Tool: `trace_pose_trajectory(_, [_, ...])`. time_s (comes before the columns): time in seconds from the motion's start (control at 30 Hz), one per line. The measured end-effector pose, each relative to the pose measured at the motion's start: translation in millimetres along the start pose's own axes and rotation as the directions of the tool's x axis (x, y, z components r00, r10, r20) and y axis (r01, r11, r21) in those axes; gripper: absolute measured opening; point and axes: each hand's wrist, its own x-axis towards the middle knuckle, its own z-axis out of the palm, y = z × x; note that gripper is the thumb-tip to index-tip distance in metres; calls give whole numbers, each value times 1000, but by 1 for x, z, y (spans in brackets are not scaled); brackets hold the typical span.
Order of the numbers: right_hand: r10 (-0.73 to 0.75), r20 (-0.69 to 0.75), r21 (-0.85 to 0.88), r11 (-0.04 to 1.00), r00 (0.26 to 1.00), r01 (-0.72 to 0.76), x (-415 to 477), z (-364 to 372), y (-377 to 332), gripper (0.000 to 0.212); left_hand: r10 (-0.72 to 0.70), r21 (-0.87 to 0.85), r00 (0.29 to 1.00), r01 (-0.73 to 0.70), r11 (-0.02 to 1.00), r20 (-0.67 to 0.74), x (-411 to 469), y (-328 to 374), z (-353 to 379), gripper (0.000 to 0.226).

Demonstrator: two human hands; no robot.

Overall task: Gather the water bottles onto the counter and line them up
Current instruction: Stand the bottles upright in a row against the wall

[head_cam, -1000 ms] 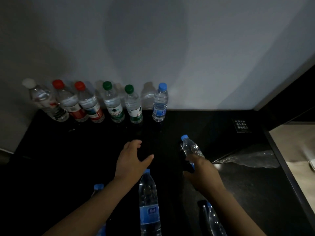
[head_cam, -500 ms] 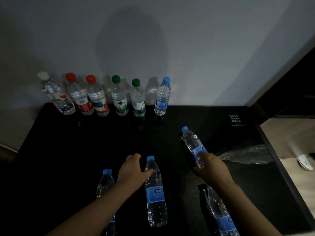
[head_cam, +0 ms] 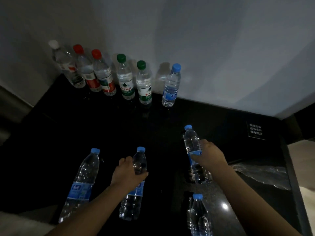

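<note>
Dark counter [head_cam: 119,126], each hand gripping a blue-cap bottle, row at wall.
Near bottle [head_cam: 199,217] by the right forearm and left bottle [head_cam: 81,181] stood ungripped. Left hand [head_cam: 127,174] curled round mid bottle [head_cam: 134,198] at its shoulder; right hand [head_cam: 210,155], reaching further, wrapped right bottle [head_cam: 192,147] at the label. Best: carry upright, set down just right of the row [head_cam: 125,79], against the wall.
</note>
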Motion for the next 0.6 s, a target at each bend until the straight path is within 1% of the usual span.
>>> trace_pose_trajectory(0.13, [-16,57,7,1000,998,16,18,1,7,60,-84,-45,993,81,996,-77,-2,7,12,73])
trace_pose_trajectory(0.2, [-5,79,15,1000,997,4,23,4,9,64,-107,-42,990,103,994,-89,-2,9,17,75])
trace_pose_trajectory(0.33, [11,105,59,998,994,-18,32,14,10,83,-162,-48,983,158,986,-81,4,9,21,76])
trace_pose_trajectory(0.43, [32,94,88,995,995,-41,37,22,10,92,-192,-73,979,186,980,-73,9,6,23,74])
trace_pose_trajectory(0.5, [49,68,101,993,996,-56,40,26,9,93,-192,-86,979,186,979,-67,11,4,24,69])
trace_pose_trajectory(0.6, [75,42,95,992,996,-79,43,30,7,83,-179,-116,983,173,978,-47,13,2,25,60])
